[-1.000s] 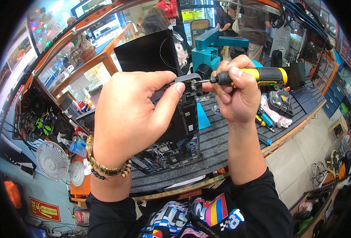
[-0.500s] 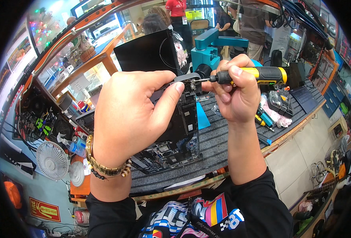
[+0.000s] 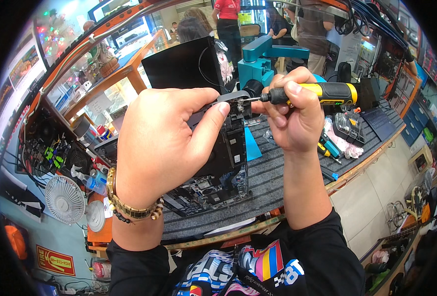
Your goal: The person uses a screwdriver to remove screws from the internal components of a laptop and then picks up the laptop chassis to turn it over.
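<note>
My right hand is wrapped round a yellow and black electric screwdriver, held nearly level. Its thin bit points left and meets the small metal and plastic parts at the corner of an opened laptop. Thumb and forefinger of my left hand pinch a dark grey curved strip at that same corner. The laptop stands on the bench with its inner boards exposed, partly hidden behind my left hand. Whether the bit sits in a screw is too small to tell.
A teal clamp-like stand and a black screen rise behind the work. Right of it, tools and a clear-lidded case lie on the ribbed grey mat. A white fan stands left. People stand beyond the bench.
Both hands, the screwdriver and the grey strip hold the same position. In the background, the person in the red shirt has shifted slightly right.
</note>
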